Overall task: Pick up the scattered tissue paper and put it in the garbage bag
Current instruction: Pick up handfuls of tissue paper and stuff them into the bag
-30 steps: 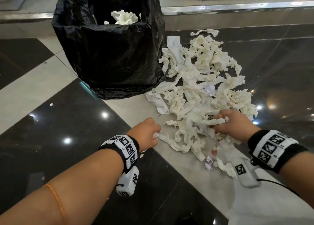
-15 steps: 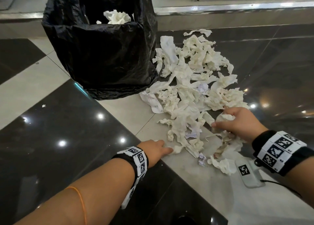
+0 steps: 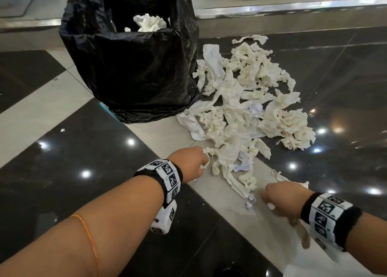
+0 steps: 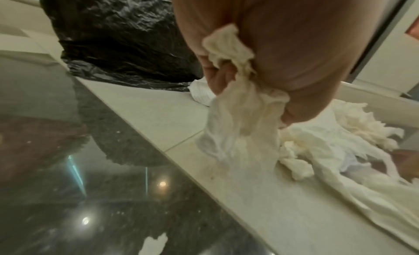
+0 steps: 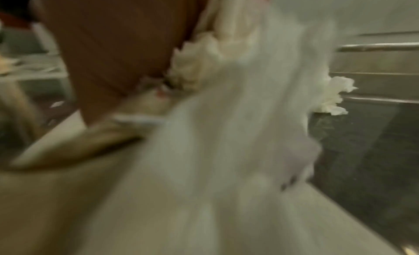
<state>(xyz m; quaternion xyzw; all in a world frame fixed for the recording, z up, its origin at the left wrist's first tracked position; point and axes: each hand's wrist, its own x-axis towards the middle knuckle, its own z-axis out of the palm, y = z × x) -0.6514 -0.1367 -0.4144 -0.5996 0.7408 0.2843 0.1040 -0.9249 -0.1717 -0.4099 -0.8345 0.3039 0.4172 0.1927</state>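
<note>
A heap of crumpled white tissue paper [image 3: 247, 109] lies scattered on the floor, right of an open black garbage bag [image 3: 134, 71] that has a tissue wad [image 3: 149, 22] inside. My left hand [image 3: 191, 161] grips a clump of tissue [image 4: 238, 104] at the heap's near-left edge, low over the floor. My right hand [image 3: 278, 199] is fisted around a bunch of tissue [image 5: 226, 97] at the heap's near end; the right wrist view is blurred. Small scraps [image 3: 250, 203] lie between the hands.
The floor is polished black tile [image 3: 73, 161] with a pale diagonal stripe [image 3: 209, 193] under my hands. A raised ledge with a metal strip [image 3: 293, 7] runs behind the bag and heap. A tiny tissue scrap [image 3: 62, 130] lies on the dark tile at left.
My left hand went from reaching flat at the heap's edge to gripping a clump. My right hand pulled back toward me with a bunch of tissue, leaving the near part of the heap thinner.
</note>
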